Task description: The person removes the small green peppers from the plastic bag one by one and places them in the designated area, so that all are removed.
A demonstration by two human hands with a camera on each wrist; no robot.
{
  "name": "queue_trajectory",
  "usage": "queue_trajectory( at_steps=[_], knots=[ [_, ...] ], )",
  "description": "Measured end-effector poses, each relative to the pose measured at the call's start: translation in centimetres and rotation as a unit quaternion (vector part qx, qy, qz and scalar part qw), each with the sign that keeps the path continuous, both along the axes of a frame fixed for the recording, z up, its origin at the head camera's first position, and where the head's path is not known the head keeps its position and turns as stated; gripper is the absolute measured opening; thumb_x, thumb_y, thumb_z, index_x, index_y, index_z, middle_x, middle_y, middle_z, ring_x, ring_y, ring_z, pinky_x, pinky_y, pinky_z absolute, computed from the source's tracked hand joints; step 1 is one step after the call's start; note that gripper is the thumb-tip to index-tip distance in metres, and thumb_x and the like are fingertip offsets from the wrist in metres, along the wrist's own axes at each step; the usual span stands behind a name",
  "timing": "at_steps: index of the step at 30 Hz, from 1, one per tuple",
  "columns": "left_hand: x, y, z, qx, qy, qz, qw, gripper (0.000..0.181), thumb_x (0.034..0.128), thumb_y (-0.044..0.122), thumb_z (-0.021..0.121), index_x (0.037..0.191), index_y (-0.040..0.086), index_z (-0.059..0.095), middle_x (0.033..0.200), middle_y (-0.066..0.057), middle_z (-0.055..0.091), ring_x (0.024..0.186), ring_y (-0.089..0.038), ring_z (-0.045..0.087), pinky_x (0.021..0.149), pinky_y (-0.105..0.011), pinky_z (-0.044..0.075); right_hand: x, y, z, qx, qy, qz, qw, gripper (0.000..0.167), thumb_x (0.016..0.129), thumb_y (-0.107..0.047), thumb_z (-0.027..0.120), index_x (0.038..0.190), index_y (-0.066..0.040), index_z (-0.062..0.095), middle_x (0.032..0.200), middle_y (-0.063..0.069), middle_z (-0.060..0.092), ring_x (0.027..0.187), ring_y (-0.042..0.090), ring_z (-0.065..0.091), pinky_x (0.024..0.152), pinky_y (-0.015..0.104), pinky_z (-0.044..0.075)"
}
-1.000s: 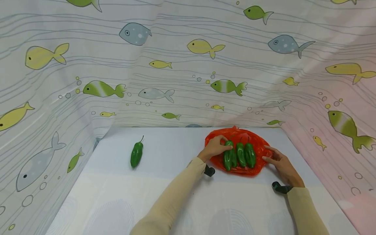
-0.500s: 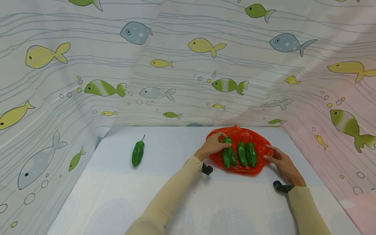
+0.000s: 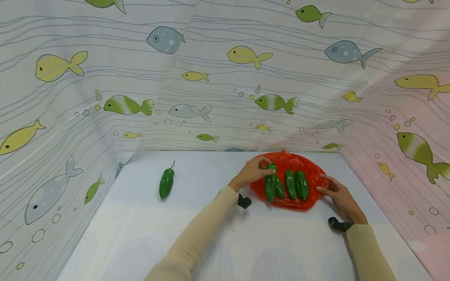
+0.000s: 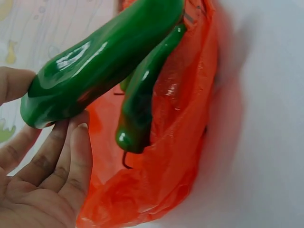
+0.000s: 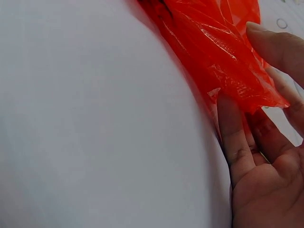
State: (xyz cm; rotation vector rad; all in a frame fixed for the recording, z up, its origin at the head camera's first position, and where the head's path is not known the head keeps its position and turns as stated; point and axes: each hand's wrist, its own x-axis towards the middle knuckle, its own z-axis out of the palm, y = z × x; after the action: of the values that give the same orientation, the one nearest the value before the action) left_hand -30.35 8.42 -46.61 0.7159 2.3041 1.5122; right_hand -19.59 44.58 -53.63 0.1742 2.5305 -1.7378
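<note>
My left hand (image 3: 254,171) pinches the stem end of a green chili pepper (image 4: 104,57) between thumb and fingers. That pepper leans over the red plastic bag (image 3: 260,189), its stem end raised. Just beside it lies a second green pepper (image 3: 279,189), partly covered by it in the head view. Two more peppers, one in the middle (image 3: 290,185) and one farther right (image 3: 302,185), rest side by side on the bag. At the bag's right end my right hand (image 3: 340,200) holds the edge, thumb above and fingers underneath, with some fingertips hidden by the plastic.
A lone green pepper (image 3: 166,183) lies on the white tabletop (image 3: 204,183) at the left. Fish-patterned cloth (image 3: 211,89) hangs behind and along both sides of the table. A black camera mount sits on each wrist.
The left hand has shifted a little left and farther back, drawing its pepper slightly away from the others and raising the stem end. The right hand stays at the bag's edge.
</note>
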Motion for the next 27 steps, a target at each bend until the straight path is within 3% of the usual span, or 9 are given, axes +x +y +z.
queue_trajectory(
  at_steps=[5, 11, 17, 24, 27],
  knots=[
    [0.0, -0.3, 0.5, 0.008, 0.005, -0.010, 0.9999, 0.033, 0.0921, 0.036, 0.078, 0.119, 0.023, 0.066, 0.095, 0.000, 0.069, 0.087, -0.014, 0.066, 0.076, -0.029, 0.054, 0.0, 0.0, 0.3, 0.010, -0.011, -0.001, 0.9999, 0.077, 0.098, -0.046, 0.069, 0.162, -0.025, 0.032, 0.163, 0.019, 0.025, 0.136, 0.030, 0.031, 0.099, 0.022, 0.041],
    [0.0, -1.0, 0.7, 0.012, 0.011, -0.018, 0.9997, 0.033, 0.0924, 0.036, 0.078, 0.120, 0.023, 0.066, 0.096, 0.000, 0.070, 0.087, -0.014, 0.068, 0.077, -0.030, 0.057, 0.1, -0.1, 0.3, 0.002, -0.010, 0.002, 0.9999, 0.075, 0.099, -0.045, 0.068, 0.162, -0.025, 0.032, 0.163, 0.019, 0.025, 0.136, 0.030, 0.031, 0.100, 0.023, 0.040],
    [-0.2, -1.7, 0.6, 0.016, 0.003, -0.018, 0.9997, 0.035, 0.0922, 0.039, 0.078, 0.121, 0.023, 0.066, 0.098, -0.001, 0.069, 0.089, -0.018, 0.068, 0.082, -0.042, 0.059, 0.1, -0.2, 0.4, 0.009, -0.016, 0.002, 0.9998, 0.077, 0.099, -0.045, 0.067, 0.163, -0.024, 0.030, 0.164, 0.020, 0.022, 0.140, 0.034, 0.028, 0.116, 0.050, 0.035],
    [-0.5, -2.8, 0.6, 0.015, 0.017, -0.017, 0.9996, 0.035, 0.0931, 0.038, 0.077, 0.121, 0.020, 0.066, 0.095, -0.002, 0.070, 0.088, -0.023, 0.070, 0.084, -0.046, 0.059, 0.1, -0.1, 0.6, 0.008, -0.013, 0.006, 0.9999, 0.078, 0.099, -0.045, 0.068, 0.163, -0.022, 0.030, 0.166, 0.020, 0.019, 0.144, 0.038, 0.025, 0.104, 0.022, 0.045],
    [-0.5, -3.4, 0.6, 0.009, 0.021, -0.011, 0.9997, 0.034, 0.0933, 0.038, 0.077, 0.121, 0.021, 0.067, 0.095, -0.001, 0.070, 0.088, -0.020, 0.068, 0.084, -0.042, 0.058, 0.1, 0.0, 0.6, 0.011, -0.012, 0.008, 0.9998, 0.078, 0.099, -0.046, 0.068, 0.163, -0.022, 0.030, 0.166, 0.020, 0.019, 0.144, 0.039, 0.026, 0.103, 0.022, 0.045]
  ],
)
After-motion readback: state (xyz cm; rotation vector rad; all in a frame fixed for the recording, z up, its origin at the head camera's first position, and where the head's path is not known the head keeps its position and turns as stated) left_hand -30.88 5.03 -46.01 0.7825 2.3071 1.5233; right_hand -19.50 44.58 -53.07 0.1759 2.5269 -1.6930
